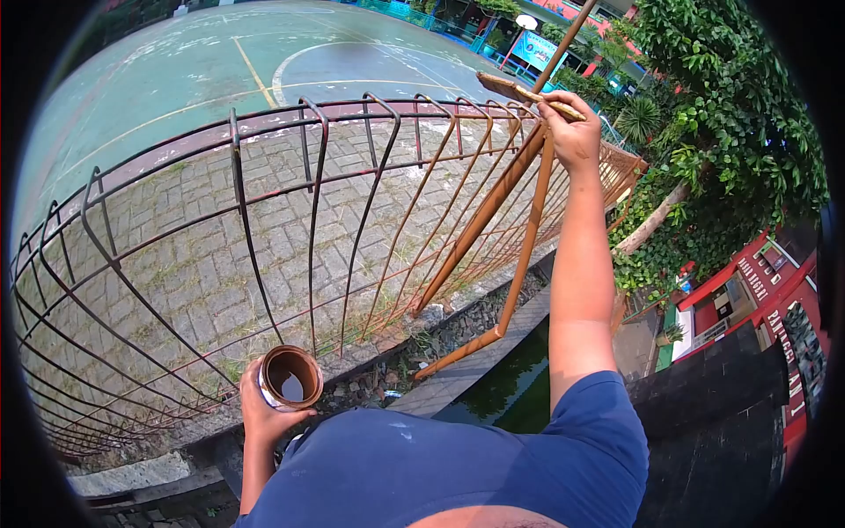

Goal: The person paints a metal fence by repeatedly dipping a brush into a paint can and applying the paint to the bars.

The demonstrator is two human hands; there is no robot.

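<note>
My left hand (257, 412) is wrapped round a paint can (269, 392) low in front of my body; brown paint coats its rim and inside. High on the right, my raised right hand (574, 132) grips a paintbrush (512, 89) by its handle, the bristle end pointing left near the fence top. The wire fence (310, 187) runs across in front of me. Its bars on the left are black with reddish patches, while those toward the right are brown. A brown post (486, 220) and a slanted brace (533, 238) stand just below my right hand.
Paving blocks (202, 273) and a green sports court (167, 97) lie beyond the fence. Below the brace is a channel of dark green water (502, 387) with a concrete edge. A leafy tree (731, 114) rises at right, above a red sign wall (783, 352).
</note>
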